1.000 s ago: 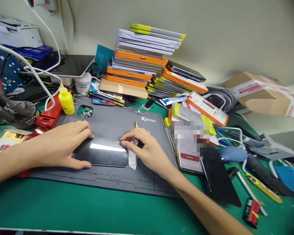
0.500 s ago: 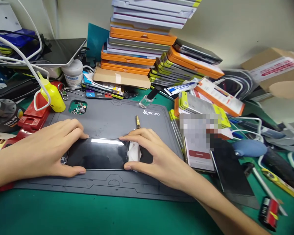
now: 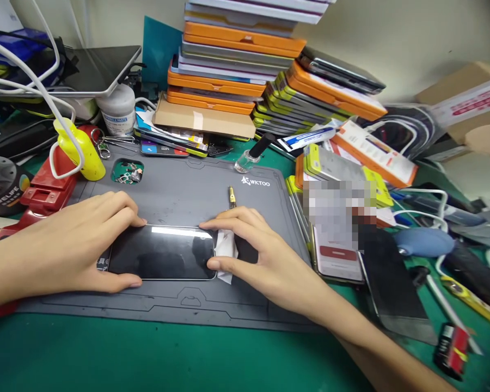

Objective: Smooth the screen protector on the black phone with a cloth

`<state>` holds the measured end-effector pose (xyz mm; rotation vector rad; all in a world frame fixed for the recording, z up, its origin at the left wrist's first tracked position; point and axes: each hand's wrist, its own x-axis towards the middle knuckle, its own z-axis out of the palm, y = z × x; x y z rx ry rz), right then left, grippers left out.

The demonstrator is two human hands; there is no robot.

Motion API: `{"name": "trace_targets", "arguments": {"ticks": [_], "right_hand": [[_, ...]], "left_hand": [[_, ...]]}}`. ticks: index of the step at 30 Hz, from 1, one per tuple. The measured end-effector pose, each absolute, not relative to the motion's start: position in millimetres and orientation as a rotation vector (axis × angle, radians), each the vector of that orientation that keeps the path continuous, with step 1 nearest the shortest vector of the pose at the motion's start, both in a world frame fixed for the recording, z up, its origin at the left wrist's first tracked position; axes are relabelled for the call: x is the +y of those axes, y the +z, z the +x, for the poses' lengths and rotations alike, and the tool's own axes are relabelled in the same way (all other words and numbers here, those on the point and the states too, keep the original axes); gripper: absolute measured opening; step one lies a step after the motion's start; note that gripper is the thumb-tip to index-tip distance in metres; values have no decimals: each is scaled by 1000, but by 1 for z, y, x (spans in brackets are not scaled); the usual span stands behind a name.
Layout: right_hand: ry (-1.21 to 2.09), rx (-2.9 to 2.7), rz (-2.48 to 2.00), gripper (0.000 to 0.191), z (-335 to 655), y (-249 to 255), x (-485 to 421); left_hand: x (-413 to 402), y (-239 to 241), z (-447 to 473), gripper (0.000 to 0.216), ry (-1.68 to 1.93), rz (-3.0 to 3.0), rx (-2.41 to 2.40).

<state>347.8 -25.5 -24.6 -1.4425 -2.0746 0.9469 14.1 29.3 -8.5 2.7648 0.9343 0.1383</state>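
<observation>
A smartphone [image 3: 163, 256] with a dark, glossy screen lies lengthwise on a grey work mat [image 3: 179, 196]. My left hand [image 3: 102, 239] grips its left end, fingertips on the far edge and thumb along the near edge. At the other end, my right hand [image 3: 249, 239] has its fingertips on the far edge and its thumb on the screen's near right corner. A crumpled white tissue [image 3: 226, 250] sits beside the phone, partly behind my right hand. Just beyond that hand, a brass-tipped tool [image 3: 232, 196] shows in part.
A glass bottle with a black cap [image 3: 249, 158] stands at the mat's far edge. Orange cases [image 3: 237, 41] are stacked behind. To the left are a yellow bottle [image 3: 81, 149] and a red clamp-like tool [image 3: 44, 188]. Another phone [image 3: 337, 256] and a blue air blower [image 3: 424, 241] lie right.
The camera view has shifted slightly. My right thumb has moved up from the phone's near edge onto its corner. Both hands remain at the phone's ends.
</observation>
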Motion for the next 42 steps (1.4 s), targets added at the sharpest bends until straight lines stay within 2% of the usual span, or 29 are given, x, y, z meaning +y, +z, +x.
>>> {"name": "trace_targets", "arguments": {"ticks": [5, 8, 21, 28, 42], "right_hand": [[916, -2057, -1405, 24, 348, -27, -22], [885, -2048, -1395, 22, 347, -29, -21], [876, -2173, -1393, 48, 352, -25, -22], [863, -2172, -1427, 48, 350, -25, -24], [868, -2152, -1433, 47, 349, -26, -26]], "left_hand": [[32, -11, 14, 58, 165, 2708, 926], [32, -11, 15, 58, 162, 2680, 936], [32, -11, 15, 60, 126, 2725, 927], [30, -12, 16, 52, 151, 2754, 912], [30, -13, 13, 56, 152, 2798, 874]]}}
